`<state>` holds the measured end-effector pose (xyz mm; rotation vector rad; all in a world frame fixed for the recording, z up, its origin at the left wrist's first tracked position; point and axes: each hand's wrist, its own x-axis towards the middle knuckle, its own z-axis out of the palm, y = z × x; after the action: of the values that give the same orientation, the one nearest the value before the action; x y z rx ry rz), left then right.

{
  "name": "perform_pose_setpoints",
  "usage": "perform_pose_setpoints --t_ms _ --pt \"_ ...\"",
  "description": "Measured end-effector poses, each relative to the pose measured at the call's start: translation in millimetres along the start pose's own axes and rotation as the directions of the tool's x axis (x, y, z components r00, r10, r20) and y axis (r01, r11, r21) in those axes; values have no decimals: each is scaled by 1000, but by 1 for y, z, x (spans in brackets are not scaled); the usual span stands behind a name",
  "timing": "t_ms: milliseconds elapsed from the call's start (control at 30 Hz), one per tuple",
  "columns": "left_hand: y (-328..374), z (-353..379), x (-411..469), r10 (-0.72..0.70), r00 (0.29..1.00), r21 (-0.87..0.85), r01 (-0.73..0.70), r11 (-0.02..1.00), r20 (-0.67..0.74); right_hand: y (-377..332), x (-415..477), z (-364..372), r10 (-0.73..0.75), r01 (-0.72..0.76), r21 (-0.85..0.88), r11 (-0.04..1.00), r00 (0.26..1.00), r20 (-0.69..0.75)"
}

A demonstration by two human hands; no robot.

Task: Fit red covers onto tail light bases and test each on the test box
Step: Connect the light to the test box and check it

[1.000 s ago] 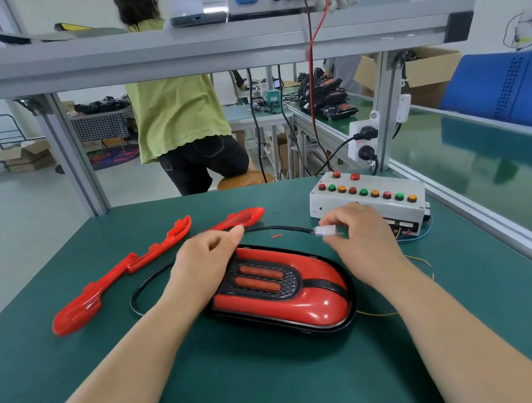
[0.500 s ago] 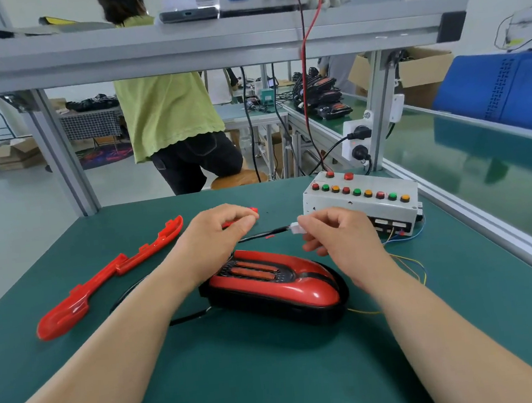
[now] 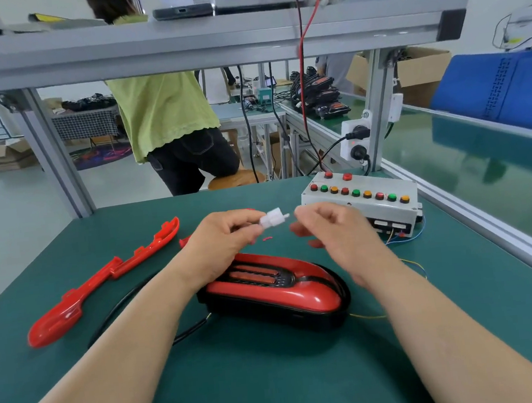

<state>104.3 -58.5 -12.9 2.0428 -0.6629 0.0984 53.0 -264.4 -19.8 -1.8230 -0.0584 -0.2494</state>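
Shiny red-and-black plastic tail light [image 3: 299, 292] sits on the green table [image 3: 275, 379] — left hand [image 3: 223, 241] pinches a small white plug [image 3: 271, 218]; right hand [image 3: 332, 230] too blurry to tell.

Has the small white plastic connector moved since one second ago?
Yes. The small white plastic connector has gone left, away from the grey test box with coloured buttons, and the left hand now pinches it.

Bright, even light; wide-angle edge distortion

The surface [image 3: 275, 379] held one tail light [image 3: 299, 295], two loose red covers [image 3: 103, 282] and one test box [image 3: 399, 213]. Eleven buttons [image 3: 356, 192] studded the test box.
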Motion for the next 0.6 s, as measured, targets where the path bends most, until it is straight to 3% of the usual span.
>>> perform_pose_setpoints --t_ms 133,267,400,467,600 --pt "-22 -4 -3 -99 988 -23 97 995 -120 6 7 -36 -21 -74 -450 890 979 -203" --pt "-33 -4 -5 -122 982 -19 120 993 -147 21 10 -45 176 -258 -658 707 966 -190" --pt "-37 -4 -4 -142 981 -55 135 989 -136 28 11 -40 224 -243 -801 548 964 -140" --pt "-37 -3 -4 -150 980 -71 142 987 -129 30 11 -37 206 -223 -813 537 970 -130" --pt "-35 -2 -5 -147 982 -138 131 982 -119 30 10 -34 62 -186 -737 649 979 -192"
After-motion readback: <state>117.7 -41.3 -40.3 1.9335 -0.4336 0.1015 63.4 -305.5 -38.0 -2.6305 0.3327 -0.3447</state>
